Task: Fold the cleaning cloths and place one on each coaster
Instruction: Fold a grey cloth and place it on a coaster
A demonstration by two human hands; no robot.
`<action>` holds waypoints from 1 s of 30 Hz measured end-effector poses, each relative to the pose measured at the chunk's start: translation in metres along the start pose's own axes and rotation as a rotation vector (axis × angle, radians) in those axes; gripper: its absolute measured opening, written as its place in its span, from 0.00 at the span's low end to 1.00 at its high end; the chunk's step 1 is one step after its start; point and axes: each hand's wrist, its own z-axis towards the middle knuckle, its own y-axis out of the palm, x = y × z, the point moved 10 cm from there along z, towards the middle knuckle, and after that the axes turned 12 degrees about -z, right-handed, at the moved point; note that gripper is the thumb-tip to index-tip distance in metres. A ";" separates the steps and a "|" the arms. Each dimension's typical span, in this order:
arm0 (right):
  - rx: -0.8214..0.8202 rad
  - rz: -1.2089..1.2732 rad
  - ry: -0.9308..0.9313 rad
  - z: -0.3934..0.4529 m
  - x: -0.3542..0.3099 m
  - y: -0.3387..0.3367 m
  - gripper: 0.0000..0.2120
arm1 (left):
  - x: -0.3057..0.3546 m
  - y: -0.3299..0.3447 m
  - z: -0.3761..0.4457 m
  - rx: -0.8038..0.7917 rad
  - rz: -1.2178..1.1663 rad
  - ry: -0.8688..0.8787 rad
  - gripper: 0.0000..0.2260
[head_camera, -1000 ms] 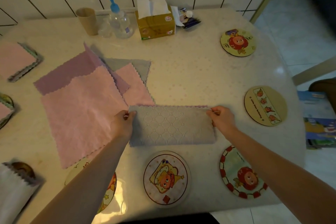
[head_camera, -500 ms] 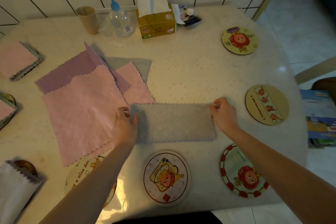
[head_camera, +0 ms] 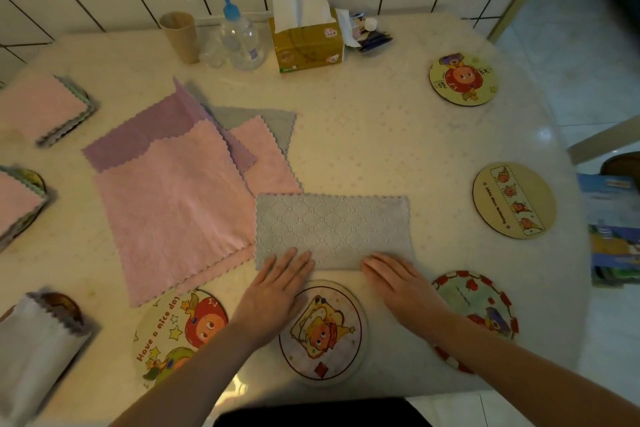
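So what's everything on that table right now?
grey cloth: 1, grey, folded in half, table centre
unfolded cloths: about four, pink, purple, grey, overlapping, left of centre
bare coasters: 5, cartoon prints, right and near edges
folded cloths: 3, two pink, one white, left edge, on coasters
tissue box: 1, yellow, back
pump bottle: 1, clear, blue top, back
cup: 1, tan, back
left hand: flat on grey cloth's near edge
right hand: same
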 end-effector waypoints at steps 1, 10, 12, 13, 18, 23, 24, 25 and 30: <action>-0.007 -0.007 -0.002 -0.005 0.005 0.001 0.24 | -0.008 -0.003 -0.006 -0.006 0.007 -0.004 0.25; -0.105 -0.036 -0.011 -0.001 0.026 -0.001 0.29 | -0.024 -0.037 -0.007 0.106 0.069 0.055 0.30; -0.111 -0.074 -0.014 0.010 0.025 -0.001 0.26 | -0.017 -0.044 0.002 0.135 0.105 0.081 0.26; -0.119 -0.087 -0.016 0.013 0.025 0.000 0.26 | -0.015 -0.045 0.006 0.130 0.127 0.085 0.25; -0.136 -0.051 -0.028 0.011 0.031 0.000 0.31 | -0.018 -0.052 0.016 0.072 0.146 0.086 0.24; -0.058 0.086 0.022 -0.005 0.026 -0.025 0.30 | -0.005 -0.093 0.027 0.190 0.158 0.264 0.10; -0.034 0.101 0.026 -0.010 0.020 -0.028 0.28 | -0.007 -0.097 0.026 0.201 0.159 0.282 0.10; -0.013 0.091 0.031 -0.014 0.014 -0.027 0.25 | -0.009 -0.099 0.023 0.210 0.160 0.295 0.11; -0.051 -0.031 0.138 -0.004 0.014 -0.012 0.29 | -0.022 -0.095 0.010 0.249 0.048 0.272 0.07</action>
